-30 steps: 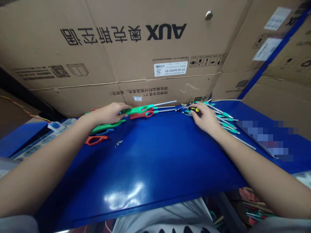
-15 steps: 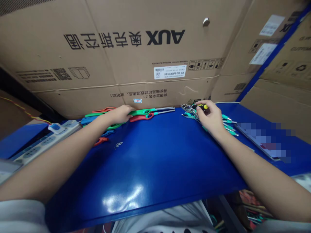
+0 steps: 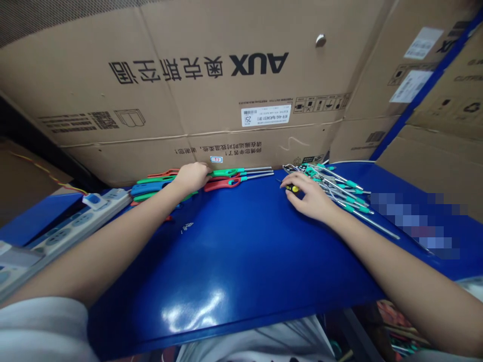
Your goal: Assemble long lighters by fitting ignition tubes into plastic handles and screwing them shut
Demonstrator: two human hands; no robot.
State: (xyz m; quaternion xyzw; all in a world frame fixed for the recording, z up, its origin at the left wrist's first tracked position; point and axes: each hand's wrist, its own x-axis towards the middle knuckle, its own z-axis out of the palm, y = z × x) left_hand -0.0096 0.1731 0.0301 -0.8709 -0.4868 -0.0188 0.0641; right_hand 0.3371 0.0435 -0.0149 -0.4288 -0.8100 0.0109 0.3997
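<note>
My left hand (image 3: 193, 177) is over a row of long-nosed lighters at the back left, its fingers closed on a green lighter (image 3: 230, 172). Just in front of that one lies a red lighter (image 3: 222, 184). Blue lighters (image 3: 145, 188) and more green and orange ones stick out behind the wrist. In my right hand (image 3: 307, 193) is a small screwdriver (image 3: 293, 188) with a yellow and black handle, its thin shaft pointing left. Beyond this hand lies a pile of metal lighter tubes (image 3: 350, 193) with green-teal ends and thin wires.
A cardboard wall (image 3: 211, 110) stands behind the blue tabletop (image 3: 234, 251). At the left is a power strip (image 3: 81, 221) with a plug. Tiny pale bits (image 3: 187, 228) lie on the table. A blurred-out flat object (image 3: 418, 226) lies at the right.
My right hand has come down and left, off the tube pile, with the screwdriver still in it. More tubes now show. My left hand stays at the lighters; the view has shifted slightly.
</note>
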